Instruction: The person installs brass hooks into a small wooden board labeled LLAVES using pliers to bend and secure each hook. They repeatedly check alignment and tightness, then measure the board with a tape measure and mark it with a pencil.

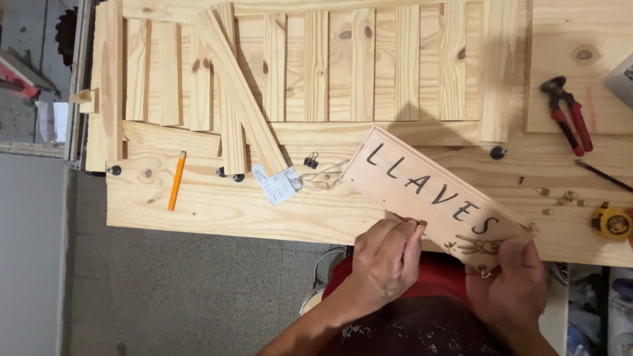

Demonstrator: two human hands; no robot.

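A light wooden plaque (422, 184) with black lettering and a small drawn key lies tilted at the near edge of the workbench (217, 207). My right hand (511, 283) grips its lower right end. My left hand (386, 260) pinches a small brass hook (418, 224) at the plaque's lower edge. Two more brass hooks (451, 247) stick out of that edge, one of them by my right thumb.
Pine slats and boards (297, 66) cover the bench's back. An orange pencil (176, 180), a paper scrap (277, 184) and a binder clip (311, 160) lie left of the plaque. Red-handled pincers (568, 112), loose brass hooks (564, 196) and a yellow tape measure (612, 222) sit right.
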